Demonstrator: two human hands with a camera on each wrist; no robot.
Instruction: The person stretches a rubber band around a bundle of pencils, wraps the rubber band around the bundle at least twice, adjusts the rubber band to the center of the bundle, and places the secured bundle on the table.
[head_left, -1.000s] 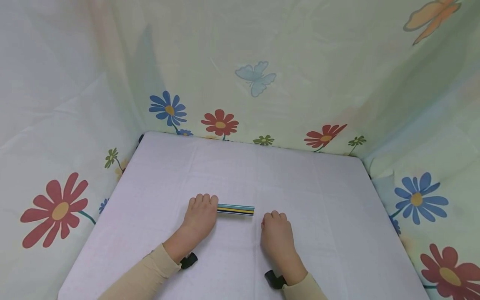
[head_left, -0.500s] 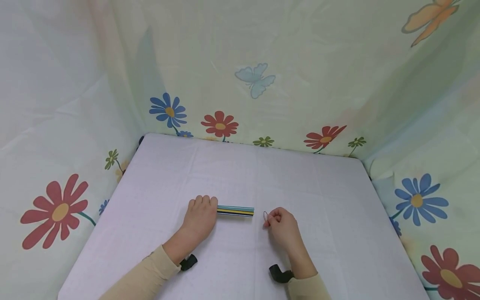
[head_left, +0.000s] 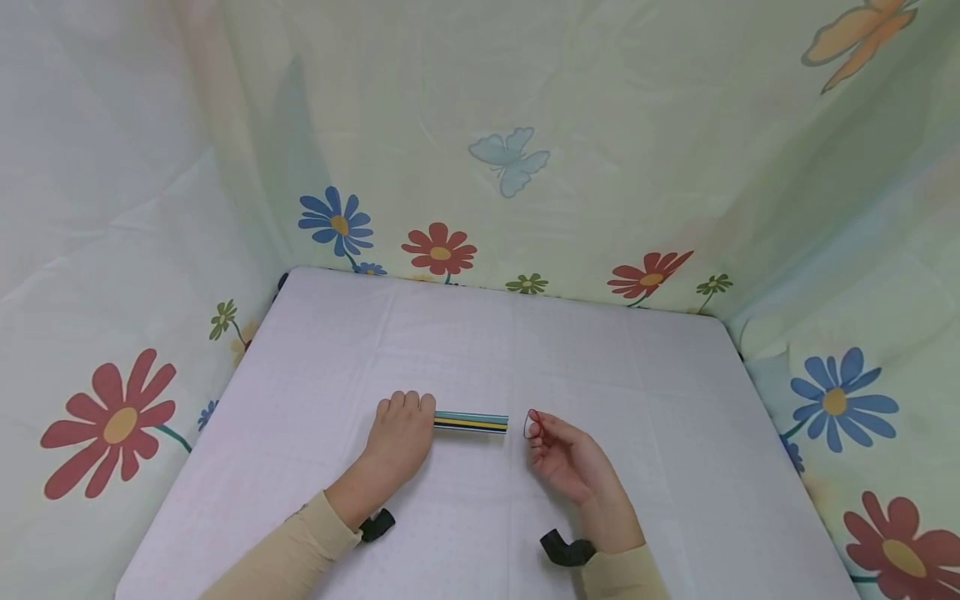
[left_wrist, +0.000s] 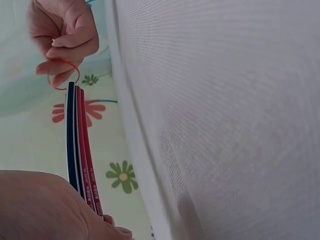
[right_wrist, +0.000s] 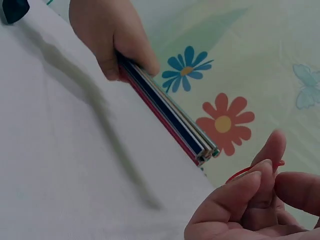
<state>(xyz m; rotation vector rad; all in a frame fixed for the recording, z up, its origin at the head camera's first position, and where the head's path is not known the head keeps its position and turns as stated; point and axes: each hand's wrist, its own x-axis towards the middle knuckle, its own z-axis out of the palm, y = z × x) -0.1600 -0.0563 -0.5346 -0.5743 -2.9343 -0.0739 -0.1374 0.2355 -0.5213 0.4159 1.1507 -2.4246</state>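
Observation:
My left hand [head_left: 400,435] grips a bundle of striped pencils [head_left: 471,422] above the table, their free ends pointing right. Dark blue and red pencils [left_wrist: 85,150] with small print show in the left wrist view. The bundle's ends [right_wrist: 205,155] sit close together in the right wrist view. A thin red rubber band [left_wrist: 79,75] forms a loop on the fingers of my right hand [head_left: 573,458], just off those free ends. That hand is turned with its palm partly up, fingers bent. The left fingers hide the bundle's other end.
A white cloth covers the table [head_left: 480,350]. Behind and beside it hangs a curtain [head_left: 637,150] printed with flowers and butterflies. A black curved piece [head_left: 566,550] is worn at the right wrist, another [head_left: 377,525] at the left.
My right hand has turned from back-up to palm partly up, and the red band, hidden at first, now shows as a wider loop. My left hand and the pencils have stayed in place.

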